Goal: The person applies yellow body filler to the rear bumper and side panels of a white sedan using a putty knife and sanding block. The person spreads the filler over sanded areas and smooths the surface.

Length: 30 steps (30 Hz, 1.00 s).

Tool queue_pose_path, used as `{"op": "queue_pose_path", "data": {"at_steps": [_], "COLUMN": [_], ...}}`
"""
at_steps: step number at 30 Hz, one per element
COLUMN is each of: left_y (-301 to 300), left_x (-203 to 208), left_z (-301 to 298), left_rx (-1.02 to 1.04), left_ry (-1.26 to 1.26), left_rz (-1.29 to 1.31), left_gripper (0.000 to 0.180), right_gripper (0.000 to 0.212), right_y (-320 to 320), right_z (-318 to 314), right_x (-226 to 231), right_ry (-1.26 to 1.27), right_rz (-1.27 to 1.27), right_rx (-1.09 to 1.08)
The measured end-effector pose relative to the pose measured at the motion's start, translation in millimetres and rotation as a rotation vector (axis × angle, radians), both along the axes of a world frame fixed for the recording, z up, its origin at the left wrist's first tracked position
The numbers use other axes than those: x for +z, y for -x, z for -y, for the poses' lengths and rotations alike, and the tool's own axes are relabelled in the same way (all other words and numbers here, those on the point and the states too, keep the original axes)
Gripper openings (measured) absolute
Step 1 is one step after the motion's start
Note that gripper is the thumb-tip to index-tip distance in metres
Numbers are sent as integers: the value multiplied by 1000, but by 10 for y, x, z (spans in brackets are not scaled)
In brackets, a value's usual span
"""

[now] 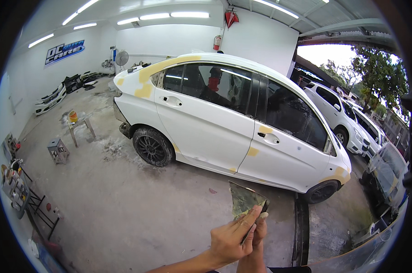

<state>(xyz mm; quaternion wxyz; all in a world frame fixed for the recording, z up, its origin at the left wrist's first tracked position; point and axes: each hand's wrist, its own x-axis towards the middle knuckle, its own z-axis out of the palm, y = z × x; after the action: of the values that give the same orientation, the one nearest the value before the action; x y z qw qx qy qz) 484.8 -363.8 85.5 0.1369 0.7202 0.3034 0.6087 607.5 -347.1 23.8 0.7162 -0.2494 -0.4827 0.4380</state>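
Observation:
In front of me I hold a thin, dark, flat plate (244, 200) smeared with yellowish-green putty, tilted up between my two hands. My left hand (229, 237) is closed on its lower part, with the fingers stretched along the surface. Close against it, my right hand (260, 231) is closed and partly hidden behind the left fingers. A dark thin edge (265, 206) shows beside the fingertips; whether it is a separate spreader I cannot tell. Beyond my hands stands a white car (206, 127) with yellow filler patches (253, 151) on its doors and rear quarter. Its door handles are off.
A stool (58, 151) and a small table (81, 123) bearing a yellow tub (73, 116) stand left. Cans and bottles crowd a rack (21, 202) at the near left. A dark floor strip (301, 230) runs on the right. A loose bumper (51, 98) lies by the wall.

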Motion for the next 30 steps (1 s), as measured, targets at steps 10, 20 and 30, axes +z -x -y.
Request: {"op": "queue_pose_path", "data": {"at_steps": [10,20,30], "left_y": [99,573,512], "left_x": [121,-210,-503], "left_z": [-208,-339,-135], "left_rx": [64,140,-65], "left_ry": [164,355,-153], "left_rz": [239,216,-394], "left_gripper": [39,47,53], "right_gripper": [73,82,71], "right_y": [181,570,258], "right_z": [67,67,-242], "right_x": [-71,-101,71], "right_ry": [30,186,306], "right_rz": [167,351,-445], "right_rx": [-34,-324,127]}}
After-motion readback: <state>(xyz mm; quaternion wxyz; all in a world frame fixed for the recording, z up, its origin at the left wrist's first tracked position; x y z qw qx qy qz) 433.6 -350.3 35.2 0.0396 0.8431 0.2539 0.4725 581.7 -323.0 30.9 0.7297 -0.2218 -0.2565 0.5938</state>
